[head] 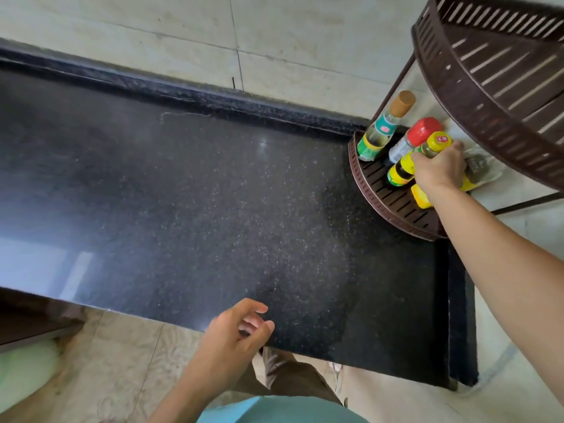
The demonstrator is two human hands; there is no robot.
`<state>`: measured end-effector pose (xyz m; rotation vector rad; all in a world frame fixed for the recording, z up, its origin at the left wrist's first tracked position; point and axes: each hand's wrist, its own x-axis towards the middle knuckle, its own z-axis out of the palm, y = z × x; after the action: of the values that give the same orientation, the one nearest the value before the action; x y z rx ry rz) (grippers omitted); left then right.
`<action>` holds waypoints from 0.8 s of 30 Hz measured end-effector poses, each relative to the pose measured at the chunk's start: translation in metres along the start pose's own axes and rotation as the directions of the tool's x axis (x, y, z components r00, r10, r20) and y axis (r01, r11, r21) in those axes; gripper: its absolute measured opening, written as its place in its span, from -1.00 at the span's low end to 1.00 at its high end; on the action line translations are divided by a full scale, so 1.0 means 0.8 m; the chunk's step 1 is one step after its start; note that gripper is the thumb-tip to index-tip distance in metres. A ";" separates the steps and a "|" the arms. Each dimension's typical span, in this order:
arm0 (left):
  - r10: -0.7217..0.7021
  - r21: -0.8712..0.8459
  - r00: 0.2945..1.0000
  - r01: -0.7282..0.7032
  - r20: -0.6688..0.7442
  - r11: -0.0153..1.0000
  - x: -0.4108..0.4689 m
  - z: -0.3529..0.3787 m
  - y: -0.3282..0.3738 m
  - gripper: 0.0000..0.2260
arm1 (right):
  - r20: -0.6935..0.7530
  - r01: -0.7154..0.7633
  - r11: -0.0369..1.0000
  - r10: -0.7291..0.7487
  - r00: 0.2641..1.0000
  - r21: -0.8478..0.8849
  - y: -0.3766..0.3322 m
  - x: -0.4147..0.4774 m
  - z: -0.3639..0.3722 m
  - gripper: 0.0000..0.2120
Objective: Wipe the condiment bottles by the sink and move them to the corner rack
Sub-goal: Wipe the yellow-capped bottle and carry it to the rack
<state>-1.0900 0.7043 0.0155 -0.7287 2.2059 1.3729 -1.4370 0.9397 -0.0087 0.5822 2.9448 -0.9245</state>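
The brown corner rack stands at the counter's far right corner. On its lower shelf are a clear bottle with a tan cap and green label, a red-capped bottle, and a dark bottle with a yellow cap and yellow label. My right hand grips the yellow-capped bottle around its neck over the shelf. A yellow container lies partly hidden under that hand. My left hand hovers at the counter's front edge, fingers loosely curled, holding nothing.
The black speckled counter spreads across the view, with a raised back lip along the tiled wall. The rack's upper shelf overhangs the bottles. Something clear lies on the shelf behind my right hand.
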 end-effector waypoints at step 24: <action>0.206 0.215 0.978 -0.206 0.020 0.955 -0.034 -0.141 -0.034 -0.88 | 0.662 -0.007 0.998 -0.038 0.749 0.065 0.064 -0.367 -0.066 -0.71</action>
<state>-1.0613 0.5974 0.0601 -0.4324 2.4408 1.1974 -1.1400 0.9053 0.0391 0.1603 2.2776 -0.9709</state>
